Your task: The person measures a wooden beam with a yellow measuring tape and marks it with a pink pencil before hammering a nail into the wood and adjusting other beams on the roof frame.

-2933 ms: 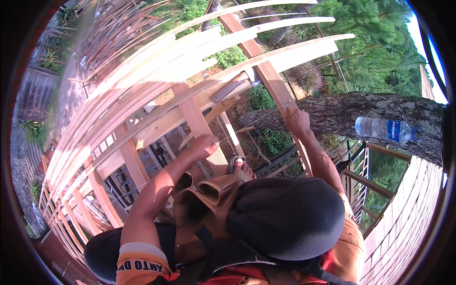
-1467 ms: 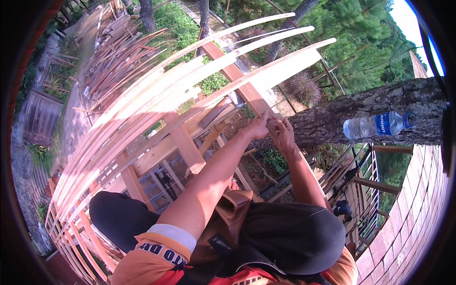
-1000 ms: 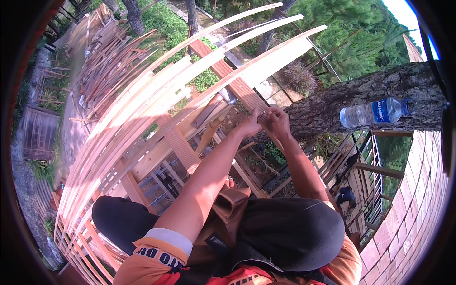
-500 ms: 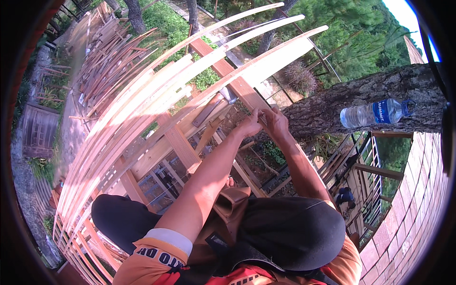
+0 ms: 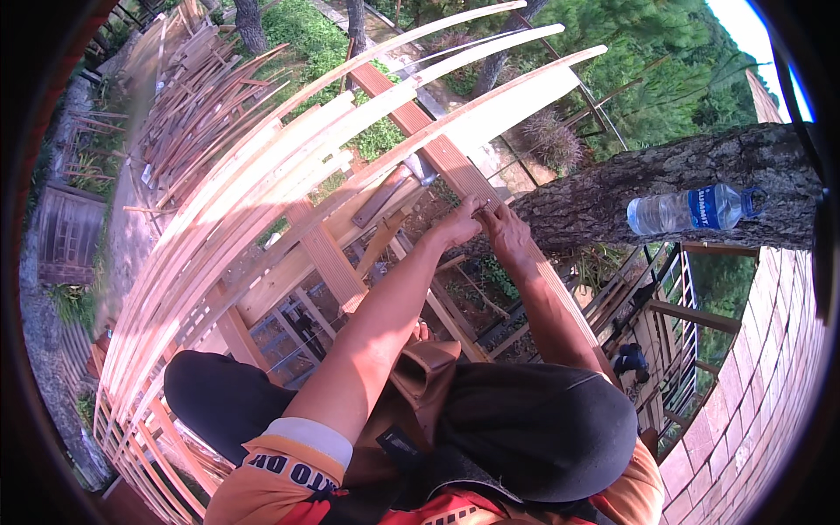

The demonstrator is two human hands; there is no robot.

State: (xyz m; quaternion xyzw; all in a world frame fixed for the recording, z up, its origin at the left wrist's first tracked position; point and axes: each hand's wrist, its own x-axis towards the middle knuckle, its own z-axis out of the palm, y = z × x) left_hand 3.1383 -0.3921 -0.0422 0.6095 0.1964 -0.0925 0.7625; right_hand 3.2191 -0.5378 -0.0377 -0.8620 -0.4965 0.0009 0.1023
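L hand [image 5: 459, 226] and R hand [image 5: 509, 238] are meeting at the wooden beam [image 5: 453, 166], fingers curled nearly closed on its upper face; whether a small item is being pinched btwn them, can't tell. Beam is running diagonally, upper L to lower R, crossing under pale battens [image 5: 245, 184]. Bottle [image 5: 682, 208] w/ blue label is showing against the tree trunk [image 5: 586, 208], R of hands.

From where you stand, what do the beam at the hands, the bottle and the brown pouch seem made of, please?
Beam: wood, apparently unpainted; reddish-brown with fine lengthwise lines.
Bottle: probably plastic, clear and glossy; see-through and ridged.
Pouch: perhaps leather or a lookalike, smooth; it holds a stiff curve.
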